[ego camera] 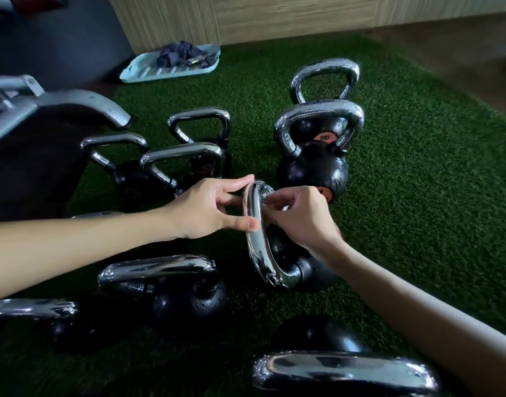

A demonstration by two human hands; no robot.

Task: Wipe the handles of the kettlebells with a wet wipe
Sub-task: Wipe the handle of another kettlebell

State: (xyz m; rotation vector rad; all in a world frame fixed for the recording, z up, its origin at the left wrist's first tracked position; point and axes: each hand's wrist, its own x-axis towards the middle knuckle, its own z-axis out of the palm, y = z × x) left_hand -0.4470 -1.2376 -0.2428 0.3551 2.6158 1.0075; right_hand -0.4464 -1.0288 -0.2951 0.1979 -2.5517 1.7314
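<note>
A black kettlebell with a chrome handle stands at the middle of the green turf, its handle edge-on to me. My left hand holds the handle's upper part between thumb and fingers. My right hand reaches in from the right with fingers curled at the top of the same handle. A thin pale strip, perhaps the wet wipe, shows between my left fingers and the chrome. Several more kettlebells stand around, such as a large one behind.
A light blue tray with dark cloths lies at the back by a wood-panelled wall. A grey metal rack stands at the left. Kettlebells crowd the left and near side of the turf; bare turf lies to the right.
</note>
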